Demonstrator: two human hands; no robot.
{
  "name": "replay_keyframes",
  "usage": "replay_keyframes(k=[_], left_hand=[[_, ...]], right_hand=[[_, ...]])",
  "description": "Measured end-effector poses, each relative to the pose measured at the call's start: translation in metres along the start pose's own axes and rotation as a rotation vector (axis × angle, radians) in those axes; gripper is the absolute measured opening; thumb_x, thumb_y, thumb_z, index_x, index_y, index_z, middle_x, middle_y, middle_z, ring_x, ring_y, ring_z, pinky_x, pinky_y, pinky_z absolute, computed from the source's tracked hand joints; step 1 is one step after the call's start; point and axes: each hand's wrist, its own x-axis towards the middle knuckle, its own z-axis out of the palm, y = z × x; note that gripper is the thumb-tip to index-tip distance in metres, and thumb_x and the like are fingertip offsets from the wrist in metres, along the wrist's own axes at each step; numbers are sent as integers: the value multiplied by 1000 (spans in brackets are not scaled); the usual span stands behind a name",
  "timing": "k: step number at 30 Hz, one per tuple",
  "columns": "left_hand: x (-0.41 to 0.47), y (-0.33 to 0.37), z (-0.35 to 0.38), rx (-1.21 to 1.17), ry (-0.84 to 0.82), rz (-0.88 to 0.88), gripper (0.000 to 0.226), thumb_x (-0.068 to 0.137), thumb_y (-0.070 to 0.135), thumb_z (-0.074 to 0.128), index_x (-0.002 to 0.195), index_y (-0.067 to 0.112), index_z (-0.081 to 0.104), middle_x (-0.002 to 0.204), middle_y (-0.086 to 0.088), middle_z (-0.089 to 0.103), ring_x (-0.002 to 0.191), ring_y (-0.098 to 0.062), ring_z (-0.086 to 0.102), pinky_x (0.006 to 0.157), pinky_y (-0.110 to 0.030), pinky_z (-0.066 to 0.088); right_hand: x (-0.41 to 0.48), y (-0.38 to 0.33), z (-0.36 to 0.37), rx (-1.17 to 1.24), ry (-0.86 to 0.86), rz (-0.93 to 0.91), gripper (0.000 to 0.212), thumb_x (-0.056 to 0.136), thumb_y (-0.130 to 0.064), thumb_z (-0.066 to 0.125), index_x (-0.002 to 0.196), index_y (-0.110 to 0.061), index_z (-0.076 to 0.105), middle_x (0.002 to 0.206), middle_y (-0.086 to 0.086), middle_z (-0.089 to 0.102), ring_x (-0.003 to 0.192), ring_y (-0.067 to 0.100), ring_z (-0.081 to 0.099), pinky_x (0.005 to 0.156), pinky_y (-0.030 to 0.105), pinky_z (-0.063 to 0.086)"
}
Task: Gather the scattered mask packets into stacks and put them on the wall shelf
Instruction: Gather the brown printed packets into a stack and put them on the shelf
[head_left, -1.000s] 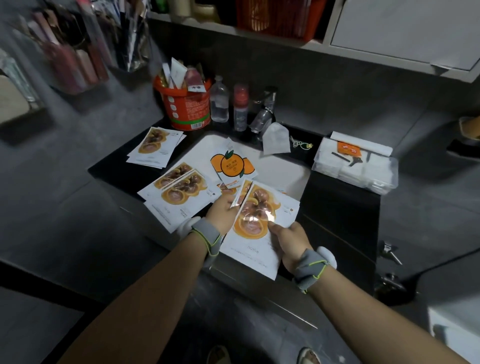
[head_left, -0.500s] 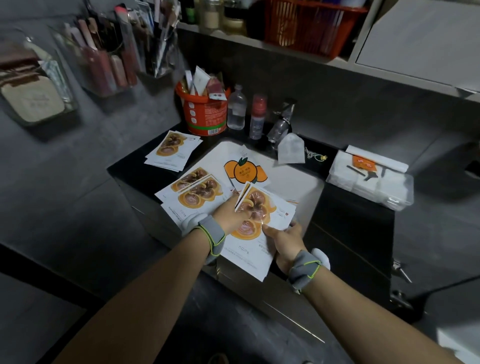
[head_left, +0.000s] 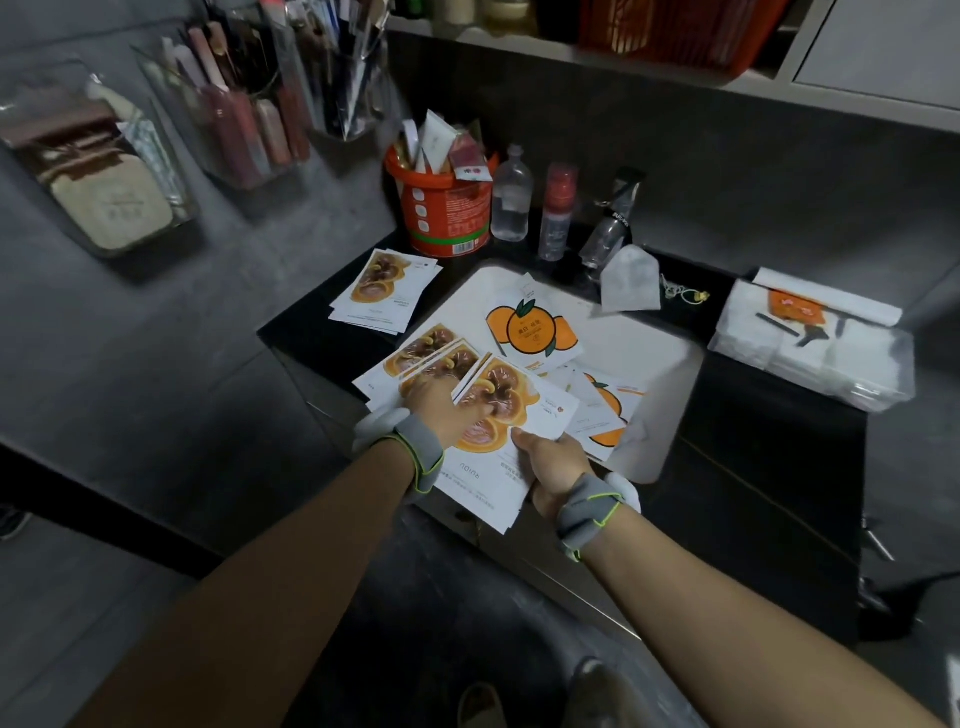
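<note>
Dark countertop (head_left: 769, 467) under grey walls — both hands, left hand (head_left: 441, 405) and right hand (head_left: 550, 462), grip mask packets (head_left: 498, 415).

The left hand (head_left: 441, 405) hides part of the mask packets (head_left: 498, 415) it rests on. The red basket (head_left: 675, 36) is cut off by the top edge. Print on the packets is too small to read.

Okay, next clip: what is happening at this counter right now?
A person is collecting face mask packets on a dark counter. The right hand grips the near corner of a mushroom-print packet, while the left hand presses on it and the fanned packets beside it. A small stack lies farther left near the red tub, and orange-print packets are loose.
</note>
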Motion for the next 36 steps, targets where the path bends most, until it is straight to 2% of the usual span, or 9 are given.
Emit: replay_keyframes(k=[8, 11, 13, 15, 18, 23, 27, 31, 36], left_hand=[[30, -3, -15, -60, 18, -14, 42, 74, 37, 71, 104, 9, 71, 109, -11, 69, 105, -25, 62, 83, -23, 43], [34, -6, -23, -34, -10, 15, 47, 72, 44, 64, 104, 9, 70, 112, -8, 67, 110, -25, 59, 82, -19, 36], [41, -11, -28, -7, -24, 14, 41, 76, 40, 67, 106, 11, 70, 119, -9, 64, 114, -26, 57, 85, -18, 35], [48, -17, -31, 35, -22, 6, 51, 69, 52, 66, 104, 16, 71, 120, -9, 65, 112, -29, 59, 90, -24, 42], [65, -21, -27, 138, 10, -38, 86, 42, 76, 41, 97, 19, 74, 110, -10, 68, 102, -31, 64, 89, -34, 50], [76, -12, -23, 215, 96, -131, 74, 56, 70, 61, 117, 27, 64, 141, -6, 43, 127, -35, 41, 106, -37, 35], [88, -18, -23, 160, 11, -191, 76, 62, 66, 63, 129, 31, 52, 146, -6, 34, 132, -34, 35, 107, -35, 29], [95, -26, -25, 133, -26, -190, 84, 57, 69, 62, 127, 26, 47, 136, -8, 38, 126, -32, 36, 102, -33, 32], [110, -35, -36, 127, -55, -200, 110, 47, 71, 70, 139, 24, 29, 141, -15, 26, 131, -38, 24, 110, -47, 30]], right_hand=[[19, -14, 26, -7, -23, 1, 17, 87, 3, 57, 103, -2, 61, 92, 11, 68, 84, 32, 65, 78, 44, 53], [26, -13, 35, -139, -60, -75, 19, 83, 4, 57, 85, -14, 61, 82, 2, 65, 76, 24, 61, 73, 38, 52], [33, -9, 42, -133, -81, -98, 27, 78, 5, 59, 97, -13, 62, 96, 5, 69, 90, 28, 64, 84, 44, 53], [36, -4, 48, -117, -94, -73, 48, 69, -4, 62, 117, -8, 57, 111, 10, 68, 102, 32, 64, 91, 50, 52], [62, 13, 52, -202, -41, 5, 64, 47, -23, 62, 109, -7, 57, 105, 12, 70, 95, 33, 67, 83, 49, 56], [60, -5, 64, -351, -39, 35, 9, 65, -12, 57, 62, -19, 51, 68, -3, 58, 68, 18, 55, 73, 36, 49], [53, -15, 67, -305, 19, 100, 20, 79, -11, 62, 70, -17, 44, 85, 11, 53, 82, 23, 51, 85, 46, 49], [59, -13, 69, -449, -9, 78, 16, 63, -24, 57, 66, -8, 57, 74, 8, 64, 79, 25, 59, 79, 47, 53], [56, -18, 74, -445, 31, 108, 24, 84, -11, 60, 100, 7, 63, 91, 21, 60, 82, 21, 50, 77, 35, 46]])
